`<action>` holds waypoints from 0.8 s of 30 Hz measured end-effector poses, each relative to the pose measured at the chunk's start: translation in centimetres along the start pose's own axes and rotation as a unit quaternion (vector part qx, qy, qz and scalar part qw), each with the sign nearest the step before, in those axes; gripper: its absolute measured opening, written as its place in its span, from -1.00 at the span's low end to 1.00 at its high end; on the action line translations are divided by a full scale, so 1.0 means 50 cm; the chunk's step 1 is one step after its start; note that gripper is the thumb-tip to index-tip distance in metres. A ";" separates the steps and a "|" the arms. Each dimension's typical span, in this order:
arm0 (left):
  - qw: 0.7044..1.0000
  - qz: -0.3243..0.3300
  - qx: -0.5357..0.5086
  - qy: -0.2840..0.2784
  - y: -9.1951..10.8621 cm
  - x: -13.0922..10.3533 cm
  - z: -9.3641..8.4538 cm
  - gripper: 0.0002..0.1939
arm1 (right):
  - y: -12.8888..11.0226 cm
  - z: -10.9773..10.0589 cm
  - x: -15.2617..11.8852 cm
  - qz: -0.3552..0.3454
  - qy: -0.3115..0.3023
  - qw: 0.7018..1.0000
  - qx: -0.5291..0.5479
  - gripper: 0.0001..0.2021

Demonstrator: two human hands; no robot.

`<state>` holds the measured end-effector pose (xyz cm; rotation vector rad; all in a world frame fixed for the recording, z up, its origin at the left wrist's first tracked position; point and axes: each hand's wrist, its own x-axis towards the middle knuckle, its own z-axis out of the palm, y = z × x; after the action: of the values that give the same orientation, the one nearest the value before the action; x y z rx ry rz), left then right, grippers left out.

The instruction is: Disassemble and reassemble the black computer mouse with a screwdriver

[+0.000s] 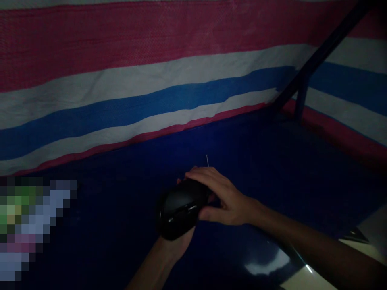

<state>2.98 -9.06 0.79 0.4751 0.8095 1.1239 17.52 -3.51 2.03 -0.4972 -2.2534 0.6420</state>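
A black computer mouse (181, 205) with a glossy, rounded shell is held above the dark blue surface. Beneath it, my left hand (183, 237) supports the mouse, its fingers mostly hidden, with some tips showing past the far edge. My right hand (225, 197) grips the right end, fingers over the far side and thumb at the near side. A thin pale rod or line (207, 160) sticks up just behind my right knuckles; what it belongs to is hidden. The picture is dim.
Dark blue tabletop (121, 213) spreads under both hands, with a glossy reflection near my right forearm. Red, white and blue striped sheeting (157, 102) hangs behind. A dark slanted bar (317, 56) stands at the right. A pixelated patch covers something at the lower left.
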 end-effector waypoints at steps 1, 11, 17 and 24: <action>1.000 0.002 -0.004 0.003 -0.001 -0.001 0.003 -0.57 | 0.002 0.000 -0.002 0.023 0.015 1.000 0.002 -0.43; 0.998 -0.054 -0.019 0.036 -0.002 0.012 -0.004 -0.61 | 0.015 0.010 -0.013 0.002 0.007 0.998 -0.065 -0.21; 0.998 0.027 -0.042 0.032 0.013 0.021 0.006 -0.44 | 0.014 0.007 -0.006 0.083 0.073 0.993 -0.051 -0.34; 0.997 0.061 0.035 0.005 0.004 0.027 -0.011 -0.20 | 0.018 0.011 -0.007 0.146 0.084 0.985 -0.029 -0.36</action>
<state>2.69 -7.78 0.14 0.5843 0.8395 1.2147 17.49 -3.13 1.01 -0.8887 -2.0622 0.6554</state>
